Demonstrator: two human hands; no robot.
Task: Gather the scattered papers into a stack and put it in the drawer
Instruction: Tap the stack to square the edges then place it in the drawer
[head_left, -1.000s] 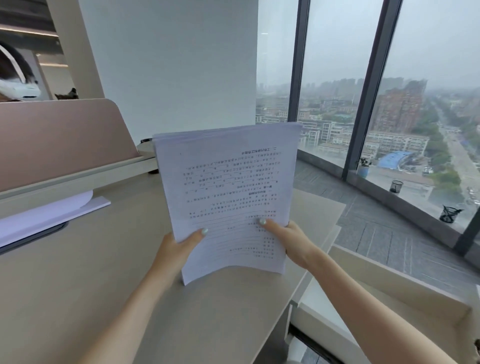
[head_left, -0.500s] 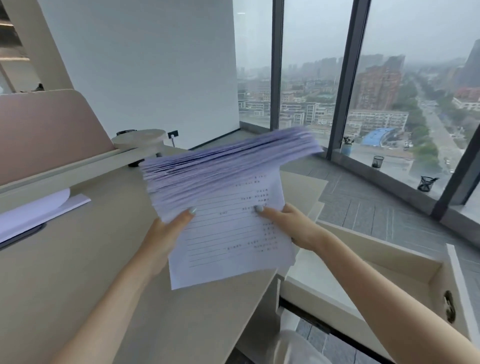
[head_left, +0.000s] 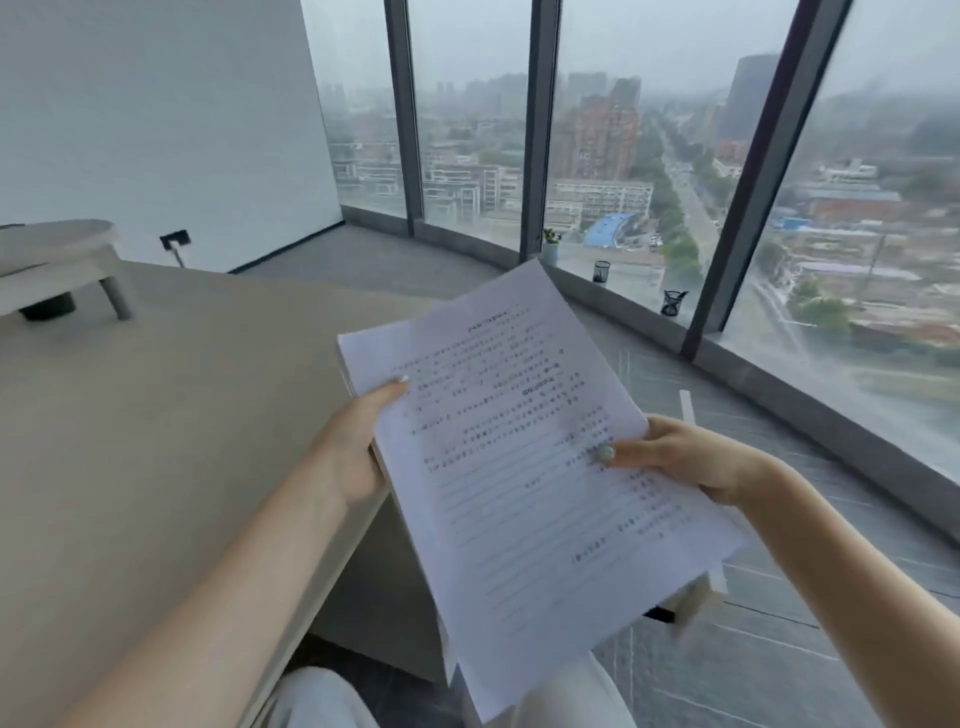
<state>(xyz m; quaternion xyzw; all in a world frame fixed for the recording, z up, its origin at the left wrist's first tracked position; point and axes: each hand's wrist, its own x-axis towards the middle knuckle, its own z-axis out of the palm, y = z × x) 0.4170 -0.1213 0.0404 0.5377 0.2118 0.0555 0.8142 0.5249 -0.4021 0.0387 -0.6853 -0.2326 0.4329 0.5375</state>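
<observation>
A thick stack of printed white papers (head_left: 519, 467) is held flat and tilted, past the right edge of the beige desk (head_left: 156, 441), over the open drawer (head_left: 374, 597). My left hand (head_left: 353, 447) grips the stack's left edge, thumb on top. On the right edge sits my right hand (head_left: 675, 457), its thumb pressing the top sheet. Most of the drawer is hidden under the sheets; a corner of its front (head_left: 691, 597) shows at the right.
A white shelf on a grey leg (head_left: 67, 260) stands at the desk's far left. Grey tiled floor (head_left: 779, 649) lies to the right, with a curved window wall behind. A small plant (head_left: 550, 249) and two black mesh cups (head_left: 601, 271) sit on the sill. My knees (head_left: 322, 696) show below.
The stack went from upright above the desk to lying flat and has moved right and down, over the drawer. My view turned right; the pink partition and the papers beneath it left view.
</observation>
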